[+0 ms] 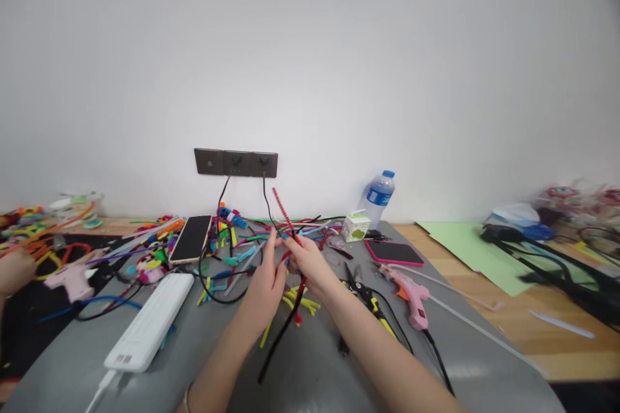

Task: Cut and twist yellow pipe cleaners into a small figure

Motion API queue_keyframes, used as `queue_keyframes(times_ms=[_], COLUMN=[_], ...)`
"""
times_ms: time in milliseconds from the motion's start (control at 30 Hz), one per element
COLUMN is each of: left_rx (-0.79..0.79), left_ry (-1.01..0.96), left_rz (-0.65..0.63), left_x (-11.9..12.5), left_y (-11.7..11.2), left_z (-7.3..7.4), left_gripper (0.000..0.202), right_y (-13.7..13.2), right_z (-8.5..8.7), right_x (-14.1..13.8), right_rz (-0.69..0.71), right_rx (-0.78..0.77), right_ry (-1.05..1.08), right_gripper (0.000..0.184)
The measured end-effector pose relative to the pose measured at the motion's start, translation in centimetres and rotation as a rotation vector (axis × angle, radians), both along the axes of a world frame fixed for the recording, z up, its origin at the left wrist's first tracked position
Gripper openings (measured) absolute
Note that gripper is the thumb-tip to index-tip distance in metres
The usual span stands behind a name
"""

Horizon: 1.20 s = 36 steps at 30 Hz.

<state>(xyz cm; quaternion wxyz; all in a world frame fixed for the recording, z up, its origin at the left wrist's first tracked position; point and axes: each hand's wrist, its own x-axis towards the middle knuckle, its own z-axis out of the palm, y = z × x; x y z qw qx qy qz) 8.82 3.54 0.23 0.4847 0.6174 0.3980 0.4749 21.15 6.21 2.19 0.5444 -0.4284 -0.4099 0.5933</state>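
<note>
My right hand (310,261) is closed around a bundle of fuzzy pipe cleaners above the middle of the grey table. A red pipe cleaner (281,203) sticks up out of it toward the wall. A black pipe cleaner (281,343) hangs down below toward me, with some red beside it. Close against it, my left hand (266,277) has its thumb and fingers drawn together on the red strand; the exact pinch is partly hidden. Yellow pipe cleaners (305,300) lie on the table beneath my hands.
Left are a white power bank (150,322), a phone (191,240) and another person's hand (17,271). Right are pliers (365,297), a pink glue gun (411,297), a pink-edged phone (394,253), a small carton (356,227) and a bottle (379,199). Green paper (465,251) lies beyond.
</note>
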Motion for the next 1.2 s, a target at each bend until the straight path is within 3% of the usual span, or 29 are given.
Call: queue_keyframes(times_ms=[100,267,567,700,833,933,1033,1133,1200], left_rx=[-0.041,-0.006,0.014,-0.035,-0.088,-0.266,-0.498,-0.468,-0.399], left_ry=[0.009,0.182,0.395,0.389,0.336,0.217,0.088,0.150,0.147], left_rz=[-0.074,-0.097,-0.183,-0.198,-0.315,-0.440,-0.478,-0.428,-0.342], left_x=[-0.3,0.0,0.8,0.0,-0.9,-1.3,-1.8,-2.4,-3.0], left_y=[-0.4,-0.9,-1.7,-1.5,-0.9,0.3,2.6,5.9,8.1], left_z=[-0.3,-0.1,0.9,0.7,1.2,1.6,1.6,2.5,4.0], left_gripper=[0.063,0.032,0.030,0.033,0.035,0.031,0.023,0.018,0.015], right_y=[0.5,0.4,-0.1,0.3,1.0,1.4,1.7,1.7,1.4], right_z=[0.4,1.2,1.7,2.6,2.8,2.4,2.2,2.6,3.1], right_x=[0.5,0.6,-0.2,1.1,2.9,4.0,5.4,7.5,9.0], right_rz=[-0.030,-0.032,-0.022,-0.028,-0.046,-0.067,-0.210,-0.437,-0.540], right_rx=[0.052,0.110,0.066,0.045,0.007,-0.011,-0.005,0.040,0.114], right_ry=[0.086,0.181,0.317,0.527,0.642,0.656,0.601,0.474,0.412], right_gripper=[0.035,0.036,0.033,0.041,0.043,0.038,0.025,0.014,0.017])
